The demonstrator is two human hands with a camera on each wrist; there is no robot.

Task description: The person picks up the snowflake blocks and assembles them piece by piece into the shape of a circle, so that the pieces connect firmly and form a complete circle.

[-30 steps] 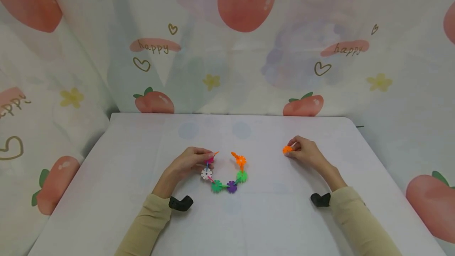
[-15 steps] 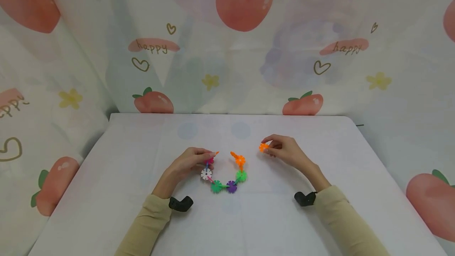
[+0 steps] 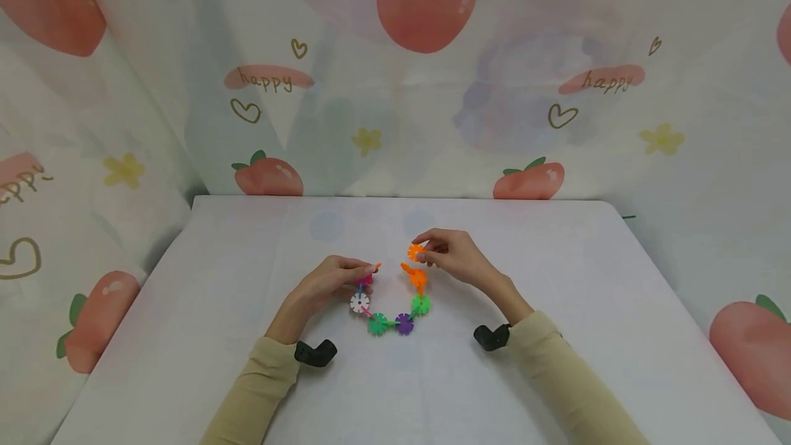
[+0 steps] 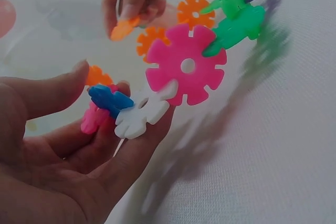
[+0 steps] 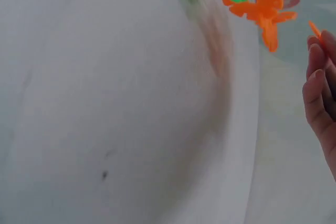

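A curved chain of notched plastic snowflake discs is open at its far side. In the head view it shows a white disc (image 3: 359, 303), a purple disc (image 3: 404, 324) and a light green disc (image 3: 421, 305), among others. My left hand (image 3: 334, 277) holds the chain's left end, its thumb by an orange disc (image 4: 98, 76) and fingers behind the blue disc (image 4: 110, 100). My right hand (image 3: 454, 253) pinches a single orange snowflake disc (image 3: 415, 253) between thumb and fingertips. That disc is just beyond the chain's right end, where orange discs (image 5: 260, 3) are joined.
A white-covered table (image 3: 266, 225) lies under both hands, its far edge against a printed cloth backdrop (image 3: 420, 115). Dark wrist-worn devices stick out at the left cuff (image 3: 316, 354) and the right cuff (image 3: 491, 337).
My right hand has carried its orange disc leftward, from the right part of the table to close beside the chain's right end. My left hand and the chain have stayed in place.
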